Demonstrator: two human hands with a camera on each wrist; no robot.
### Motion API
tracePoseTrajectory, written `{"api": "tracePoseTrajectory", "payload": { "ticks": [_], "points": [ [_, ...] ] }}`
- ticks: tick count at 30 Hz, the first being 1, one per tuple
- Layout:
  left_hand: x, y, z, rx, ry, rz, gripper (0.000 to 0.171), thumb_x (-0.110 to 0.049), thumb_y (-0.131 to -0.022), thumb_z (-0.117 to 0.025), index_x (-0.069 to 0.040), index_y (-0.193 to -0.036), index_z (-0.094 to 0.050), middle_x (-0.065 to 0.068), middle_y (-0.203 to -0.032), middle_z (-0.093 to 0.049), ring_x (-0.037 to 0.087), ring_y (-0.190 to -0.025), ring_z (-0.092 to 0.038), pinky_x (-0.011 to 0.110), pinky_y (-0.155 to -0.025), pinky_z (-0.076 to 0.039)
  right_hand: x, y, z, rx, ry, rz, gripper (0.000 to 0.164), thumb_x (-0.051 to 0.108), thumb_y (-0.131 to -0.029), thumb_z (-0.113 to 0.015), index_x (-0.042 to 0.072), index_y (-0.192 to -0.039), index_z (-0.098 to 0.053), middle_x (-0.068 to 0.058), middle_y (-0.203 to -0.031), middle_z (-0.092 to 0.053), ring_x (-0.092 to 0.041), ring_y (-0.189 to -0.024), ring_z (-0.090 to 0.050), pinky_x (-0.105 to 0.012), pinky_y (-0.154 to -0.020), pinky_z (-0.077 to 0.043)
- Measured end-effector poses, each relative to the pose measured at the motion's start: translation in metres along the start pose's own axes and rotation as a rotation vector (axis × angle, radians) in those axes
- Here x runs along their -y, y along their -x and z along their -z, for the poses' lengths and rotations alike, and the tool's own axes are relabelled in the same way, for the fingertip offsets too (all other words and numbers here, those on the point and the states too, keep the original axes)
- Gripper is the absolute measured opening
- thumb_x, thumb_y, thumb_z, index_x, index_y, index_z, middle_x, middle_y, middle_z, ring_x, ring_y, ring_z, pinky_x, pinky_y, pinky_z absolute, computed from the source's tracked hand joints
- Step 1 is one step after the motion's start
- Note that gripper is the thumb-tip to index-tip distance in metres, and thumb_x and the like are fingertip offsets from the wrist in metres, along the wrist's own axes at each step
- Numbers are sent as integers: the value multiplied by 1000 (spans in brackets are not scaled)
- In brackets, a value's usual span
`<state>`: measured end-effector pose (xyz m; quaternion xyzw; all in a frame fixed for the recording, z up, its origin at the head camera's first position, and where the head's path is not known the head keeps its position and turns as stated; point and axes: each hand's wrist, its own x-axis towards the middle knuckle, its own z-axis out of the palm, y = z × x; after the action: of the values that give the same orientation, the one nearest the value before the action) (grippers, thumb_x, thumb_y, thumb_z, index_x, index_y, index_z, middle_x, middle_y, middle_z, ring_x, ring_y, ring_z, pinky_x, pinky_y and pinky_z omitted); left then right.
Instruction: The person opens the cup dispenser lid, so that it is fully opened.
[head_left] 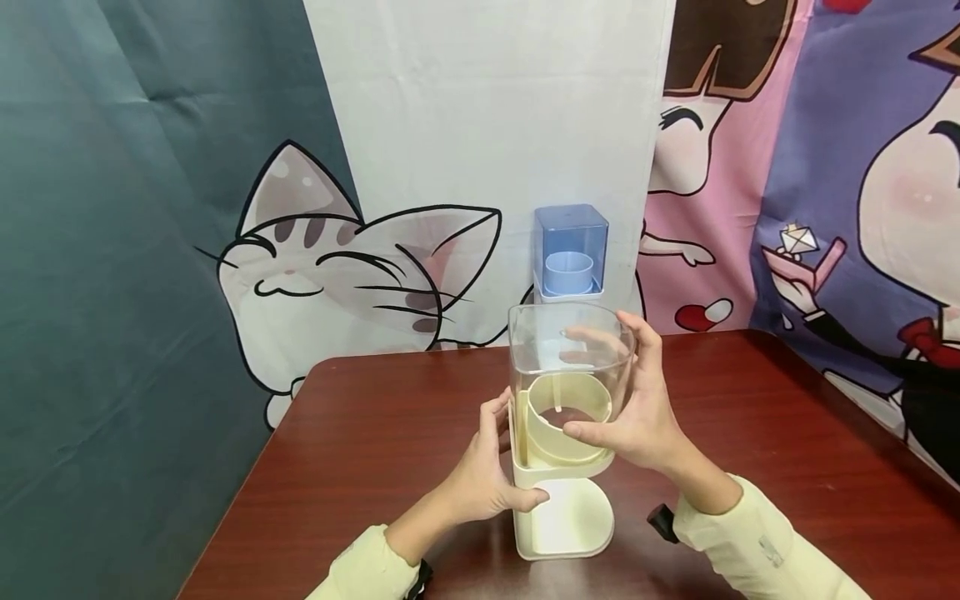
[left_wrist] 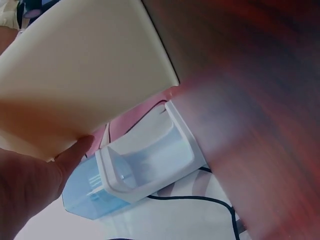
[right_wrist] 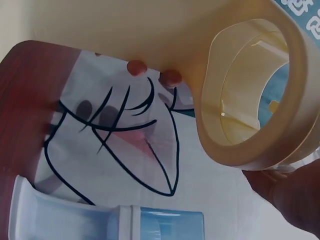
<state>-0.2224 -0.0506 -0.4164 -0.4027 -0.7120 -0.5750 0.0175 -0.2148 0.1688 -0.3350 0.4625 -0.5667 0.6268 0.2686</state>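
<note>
A cream stand (head_left: 564, 518) with a rounded foot stands upright on the table, its upper tray holding a cream ring (head_left: 568, 398). Rising around that ring is a clear plastic box (head_left: 572, 337). My left hand (head_left: 487, 483) grips the stand's left side, thumb across the front and fingers behind. My right hand (head_left: 637, 408) holds the clear box from the right, thumb in front and fingers spread behind it. Through the tray's round opening (right_wrist: 245, 85), the right wrist view shows the hollow inside. The stand's broad cream back (left_wrist: 95, 65) fills much of the left wrist view.
Behind the stand, a similar unit with a blue translucent box (head_left: 570, 242) and a white base (left_wrist: 185, 142) stands near the far table edge. Printed cloth (head_left: 480, 125) hangs behind the dark red wooden table (head_left: 390, 425).
</note>
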Motion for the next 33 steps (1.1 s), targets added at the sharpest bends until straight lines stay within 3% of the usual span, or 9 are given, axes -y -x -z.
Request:
{"api": "tracePoseTrajectory", "payload": {
  "ticks": [8,16,21,25,30,33],
  "points": [
    [1,-2,2,-5,1,-14,116,-7,-60,-90,-5,-147,-12,21,-153,-30,32,-135,-45,41,-106,-42,0,-4,-1,-36,-27,-16,105,4,-68,-89,2,-147,-20,-24,-133,-54,-32,-110,-62,-40,-94,-52],
    [5,-1,0,45,-20,-5,120,-14,-66,-89,-6,-151,-4,25,-153,-26,36,-132,-48,41,-105,-42,-2,-1,1,-36,-87,58,104,3,-68,-90,2,-146,-21,-28,-133,-52,-35,-111,-60,-39,-94,-51],
    [9,-1,-1,59,6,-31,119,-49,-76,-82,-6,-152,-1,28,-154,-22,37,-135,-43,45,-106,-41,-5,-2,1,-37,-84,125,104,8,-67,-92,-1,-142,-21,-29,-132,-53,-35,-110,-62,-40,-91,-53],
    [11,-3,-3,50,9,-46,123,-72,-74,-69,-5,-152,-1,28,-154,-21,37,-136,-42,46,-106,-41,-7,-4,2,-47,-86,181,101,8,-64,-93,-3,-138,-24,-30,-132,-54,-35,-109,-63,-39,-91,-52],
    [10,-2,-3,39,17,-35,120,-71,-75,-69,-10,-153,-1,26,-156,-22,33,-136,-43,42,-107,-40,-8,-6,4,-39,-71,182,100,12,-65,-94,-3,-135,-25,-28,-133,-52,-34,-109,-62,-38,-91,-53],
    [8,1,-3,41,4,-32,114,-59,-81,-73,-12,-155,-1,23,-154,-26,31,-134,-45,41,-107,-40,-8,-6,4,-26,-81,161,99,12,-65,-93,-2,-136,-24,-28,-134,-51,-34,-111,-61,-38,-92,-52]
  ]
}}
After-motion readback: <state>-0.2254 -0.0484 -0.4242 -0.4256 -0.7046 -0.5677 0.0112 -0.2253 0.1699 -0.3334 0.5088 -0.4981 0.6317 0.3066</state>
